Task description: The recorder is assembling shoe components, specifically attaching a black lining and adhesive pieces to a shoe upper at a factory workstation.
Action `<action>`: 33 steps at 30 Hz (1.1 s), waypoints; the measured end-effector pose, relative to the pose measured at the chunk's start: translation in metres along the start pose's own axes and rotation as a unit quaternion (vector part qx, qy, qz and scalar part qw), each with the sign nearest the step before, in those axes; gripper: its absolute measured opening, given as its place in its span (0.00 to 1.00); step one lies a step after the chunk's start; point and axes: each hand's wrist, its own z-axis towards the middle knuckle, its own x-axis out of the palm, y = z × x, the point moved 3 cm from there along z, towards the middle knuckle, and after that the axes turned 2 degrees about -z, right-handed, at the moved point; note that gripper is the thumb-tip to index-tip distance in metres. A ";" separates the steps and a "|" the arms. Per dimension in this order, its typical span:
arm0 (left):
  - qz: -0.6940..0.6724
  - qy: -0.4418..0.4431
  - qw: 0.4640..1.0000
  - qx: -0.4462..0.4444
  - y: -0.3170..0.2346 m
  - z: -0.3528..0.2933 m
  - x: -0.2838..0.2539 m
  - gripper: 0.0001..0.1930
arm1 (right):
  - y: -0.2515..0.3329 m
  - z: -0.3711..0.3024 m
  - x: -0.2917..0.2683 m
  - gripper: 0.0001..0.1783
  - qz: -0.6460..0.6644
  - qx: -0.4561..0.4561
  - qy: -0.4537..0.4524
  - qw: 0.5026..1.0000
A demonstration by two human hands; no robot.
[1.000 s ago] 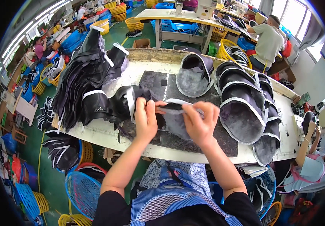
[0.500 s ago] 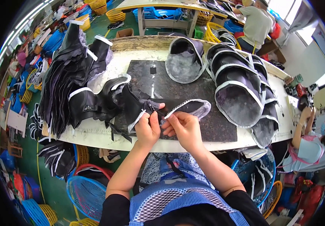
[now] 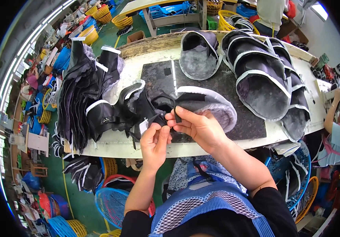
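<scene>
A black, fur-lined shoe upper (image 3: 205, 93) with white edging lies on its side at the middle of the table, its grey lining turned up on the right. My left hand (image 3: 154, 145) pinches the upper's near edge, close to a loose white end. Just right of it, my right hand (image 3: 201, 128) holds a thin black strip of the upper between thumb and fingers. The fingertips of both hands nearly meet. Left of them lie more black uppers (image 3: 99, 120) with straps, touching the one I hold.
A thick stack of black uppers (image 3: 79, 98) stands at the table's left. One finished-looking fur-lined upper (image 3: 198, 63) lies at the back, and a nested row (image 3: 262, 93) fills the right. Below are a blue basket (image 3: 113, 205) and another basket (image 3: 305, 185). A person (image 3: 333, 138) sits at right.
The upper has been turned and opened, so more lining and edging show. My right hand has gone from its white edge to the black strip. The view has shifted left.
</scene>
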 end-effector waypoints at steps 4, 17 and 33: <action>-0.107 0.026 0.991 -0.080 0.008 -0.007 0.009 0.10 | -0.003 -0.001 -0.009 0.13 -0.025 -0.057 -0.010 0.998; -0.026 0.002 1.000 0.014 0.003 -0.014 0.019 0.09 | -0.011 -0.001 -0.003 0.10 -0.042 -0.081 -0.022 0.996; 0.047 -0.022 0.999 0.011 -0.008 -0.005 0.003 0.05 | -0.014 -0.011 -0.012 0.07 -0.322 -0.140 -0.030 0.936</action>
